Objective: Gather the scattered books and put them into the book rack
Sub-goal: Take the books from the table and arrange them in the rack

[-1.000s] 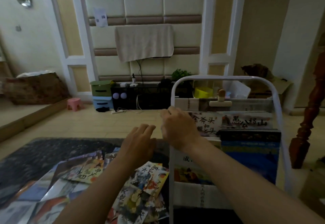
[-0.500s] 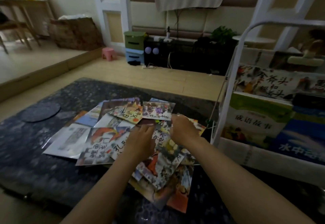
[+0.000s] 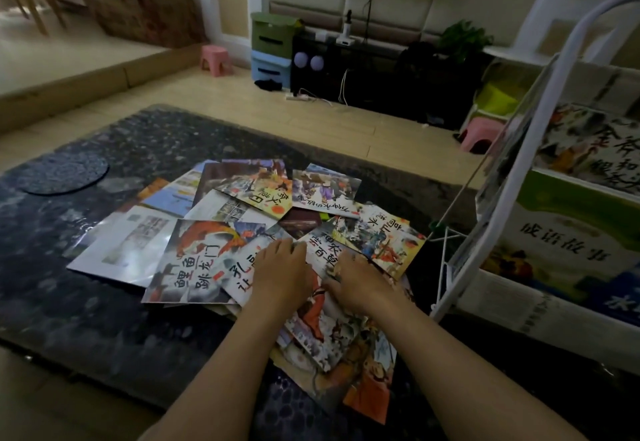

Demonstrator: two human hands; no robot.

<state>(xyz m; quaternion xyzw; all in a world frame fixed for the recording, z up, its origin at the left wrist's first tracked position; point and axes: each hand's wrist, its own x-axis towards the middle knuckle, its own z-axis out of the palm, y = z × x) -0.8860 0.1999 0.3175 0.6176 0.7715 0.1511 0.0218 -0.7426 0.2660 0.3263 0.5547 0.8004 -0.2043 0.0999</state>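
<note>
Head: left hand (image 3: 282,274), right hand (image 3: 360,286) on books (image 3: 194,260) beside rack (image 3: 519,163).

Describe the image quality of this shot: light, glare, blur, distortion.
Head view: dim, underexposed, the dark surface under the scattered books losing detail; head view, pale glare on the white-bordered book at the pile's left; head view, wide-angle distortion bows the book rack frame; head view, its right-edge books and the top-left corner are smeared, titles in the pile's middle read clearly.

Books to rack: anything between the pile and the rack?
Nothing visible does. The left hand and right hand rest on the books; only dark surface lies between them and the rack on the right.
</note>
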